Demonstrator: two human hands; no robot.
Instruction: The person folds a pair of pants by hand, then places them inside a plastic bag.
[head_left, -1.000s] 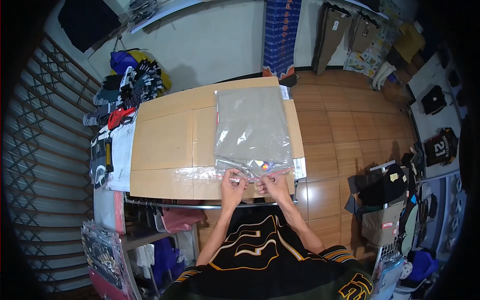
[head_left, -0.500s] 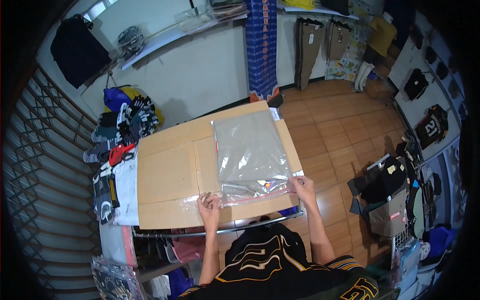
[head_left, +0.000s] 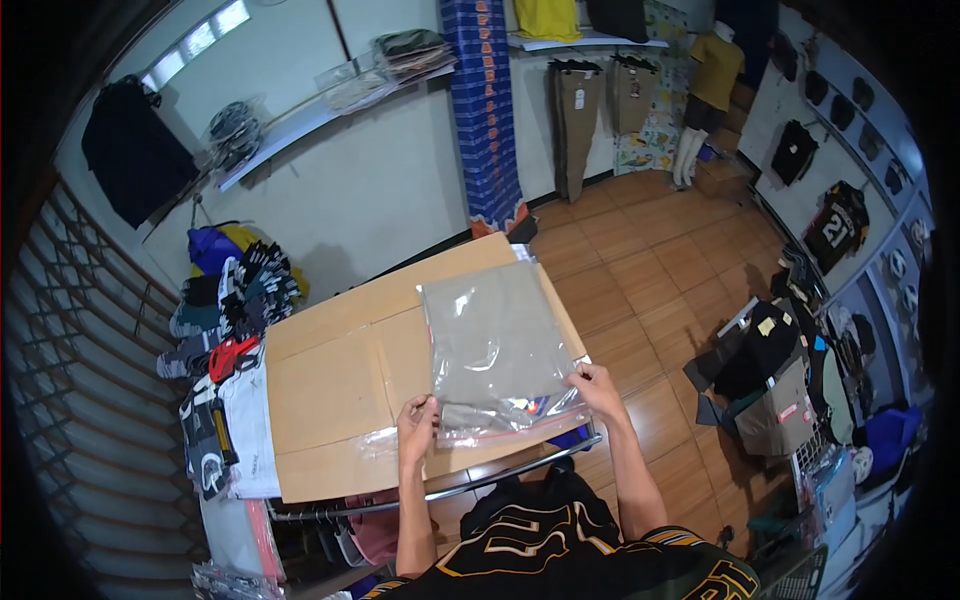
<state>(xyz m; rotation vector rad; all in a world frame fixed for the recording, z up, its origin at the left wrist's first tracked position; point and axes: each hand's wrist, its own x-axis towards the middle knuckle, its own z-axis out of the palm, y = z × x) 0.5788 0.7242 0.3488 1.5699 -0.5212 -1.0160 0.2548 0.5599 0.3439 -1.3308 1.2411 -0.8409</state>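
Observation:
A clear plastic bag (head_left: 495,335) with a folded grey-beige garment inside lies on the right part of a flat cardboard sheet (head_left: 325,385). Its red-striped edge faces my body. My left hand (head_left: 417,425) pinches the bag's near left corner, its fingers closed. At the right side of the bag, my right hand (head_left: 597,388) has its fingers closed on the plastic edge. A small colourful label shows through the plastic near the right hand. Another crumpled piece of clear plastic (head_left: 378,442) lies just left of my left hand.
A metal rail (head_left: 500,477) with hanging clothes runs below the cardboard's near edge. Folded clothes and a red item (head_left: 232,357) lie at the left. A folding metal gate (head_left: 90,380) stands farther left. Clothes are piled on a rack (head_left: 775,370) at the right.
The view has tilted up and shifted. My left hand has moved from the crumpled plastic's edge onto the bag's corner, and my right hand sits slightly farther up the bag's side.

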